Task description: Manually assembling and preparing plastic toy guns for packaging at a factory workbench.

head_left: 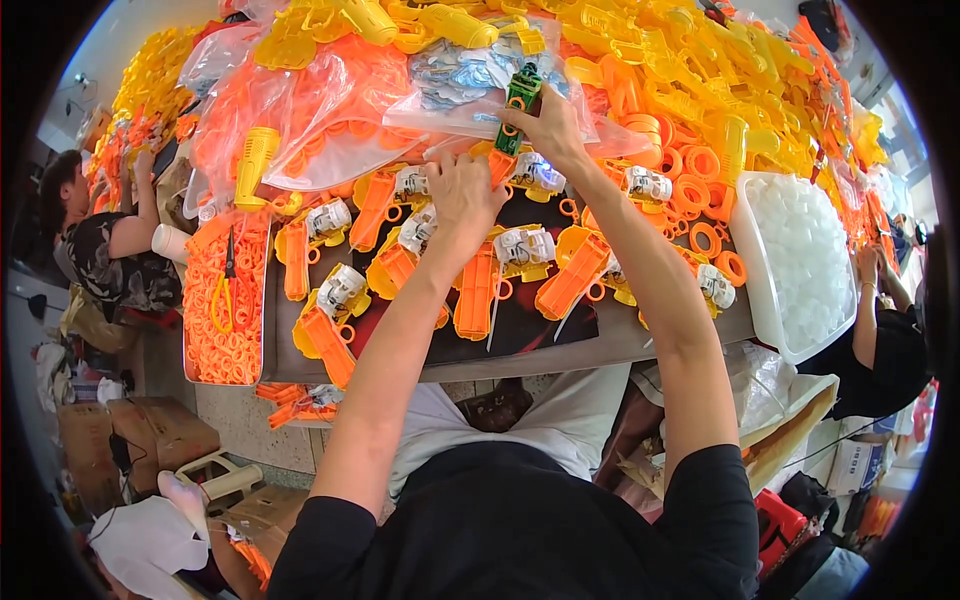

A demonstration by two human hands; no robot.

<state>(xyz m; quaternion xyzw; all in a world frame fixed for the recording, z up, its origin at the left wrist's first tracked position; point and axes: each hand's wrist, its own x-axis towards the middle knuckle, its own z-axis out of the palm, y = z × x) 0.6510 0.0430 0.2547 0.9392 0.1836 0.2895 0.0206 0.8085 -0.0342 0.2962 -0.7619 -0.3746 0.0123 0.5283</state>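
Black sleeves lead up to both hands — the right hand (pixel 550 130) pinches a green-and-orange toy (pixel 517 110), long axis upright, above the tabletop (pixel 600 345); just beside it, lower left, the left hand (pixel 462 195) presses curled on orange parts (pixel 480 290).

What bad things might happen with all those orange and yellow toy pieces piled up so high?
The heap of yellow parts rises right behind the board; pieces may slide down onto the rows of half-built toys.
The right hand holds a green tool upright near the left hand, so a slip might poke a finger.
The tray of orange rings sits at the table's edge and might get knocked off.
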